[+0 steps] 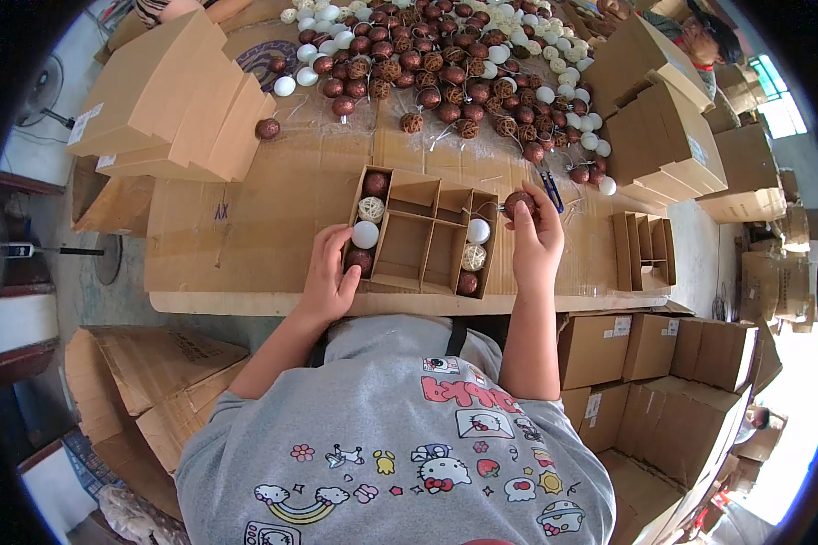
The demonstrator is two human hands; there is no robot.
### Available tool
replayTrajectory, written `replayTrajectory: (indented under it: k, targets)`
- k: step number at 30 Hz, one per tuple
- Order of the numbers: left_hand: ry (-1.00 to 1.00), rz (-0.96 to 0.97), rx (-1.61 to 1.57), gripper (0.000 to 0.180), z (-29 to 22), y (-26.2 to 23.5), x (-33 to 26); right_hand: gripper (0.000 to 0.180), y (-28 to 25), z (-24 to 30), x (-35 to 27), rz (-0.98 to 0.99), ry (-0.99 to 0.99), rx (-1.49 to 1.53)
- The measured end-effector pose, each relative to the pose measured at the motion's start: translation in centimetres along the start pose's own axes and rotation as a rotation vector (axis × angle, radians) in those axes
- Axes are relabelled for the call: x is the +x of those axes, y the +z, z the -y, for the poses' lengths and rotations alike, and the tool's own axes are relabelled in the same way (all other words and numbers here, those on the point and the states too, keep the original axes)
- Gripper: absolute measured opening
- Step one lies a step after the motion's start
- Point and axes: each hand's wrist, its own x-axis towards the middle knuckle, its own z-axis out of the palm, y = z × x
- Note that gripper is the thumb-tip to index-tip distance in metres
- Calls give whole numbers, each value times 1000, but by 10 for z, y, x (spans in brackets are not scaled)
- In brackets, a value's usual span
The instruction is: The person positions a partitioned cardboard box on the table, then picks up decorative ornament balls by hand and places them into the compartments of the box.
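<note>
A divided cardboard box (406, 245) lies on the table in front of me. Its left column holds a brown glitter bauble (375, 184), a cream wicker ball (371, 210), a white ball (365, 235) and another brown bauble at the near end. In the right column sit a white ball (478, 231), a wicker ball (473, 257) and a brown bauble (467, 283). My left hand (325, 282) grips the box's left side, fingertips beside the white ball. Just off the far right corner, my right hand (538, 236) pinches a brown glitter bauble (518, 205) with a loop.
A large heap of brown, white and wicker balls (445, 73) covers the table's far side. Stacked cartons stand at left (168, 100) and right (659, 136). A blue pen-like tool (551, 188) lies beyond my right hand; another divided box (645, 250) is at far right.
</note>
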Motion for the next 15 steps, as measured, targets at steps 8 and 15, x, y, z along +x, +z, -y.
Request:
replayTrajectory:
  k: [8,15]
  targets:
    - [-12,-11,50,44,-1,2,-1,31,-3,-6,2,-53,-22,-27]
    - [-47,69,421,37,-35,-17,18,31,-12,-9,0,-77,-28,-67]
